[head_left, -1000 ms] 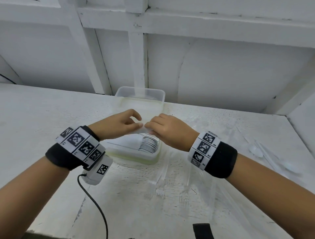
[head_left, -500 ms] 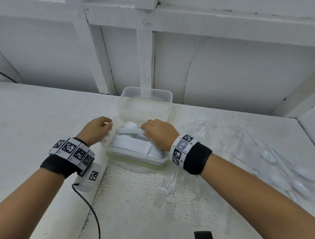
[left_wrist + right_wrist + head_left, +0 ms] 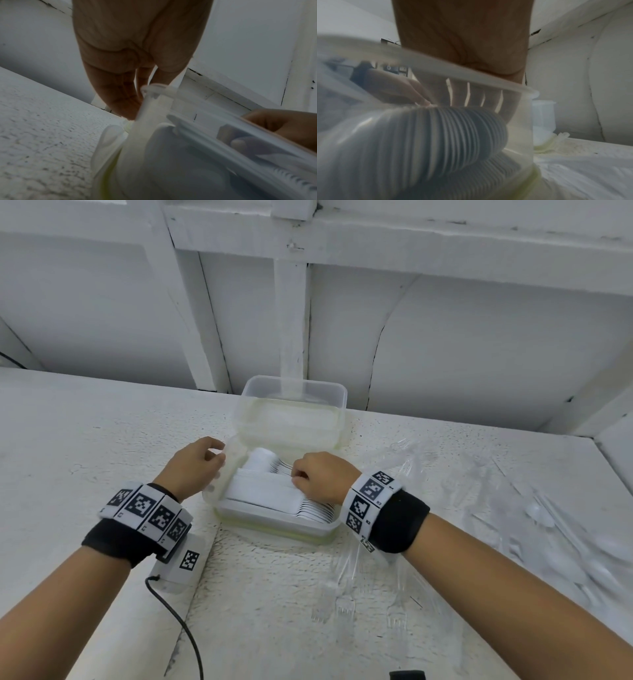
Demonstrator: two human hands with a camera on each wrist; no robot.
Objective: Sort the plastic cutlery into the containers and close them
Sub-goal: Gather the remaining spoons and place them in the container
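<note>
The right hand point(image 3: 317, 475), earlier level with the left above the container point(image 3: 274, 517), now presses curled fingers onto the stacked spoons point(image 3: 317, 510) inside; the left hand point(image 3: 197, 465) pinches the rim. Closing remains.

A clear plastic container point(image 3: 274, 518) with a yellow-green seal sits open on the counter, holding a nested row of white spoons point(image 3: 270, 494); a second clear container point(image 3: 291, 409) stands just behind it; loose transparent forks point(image 3: 346, 604) and white spoons point(image 3: 537, 511) lie scattered to the right.
</note>
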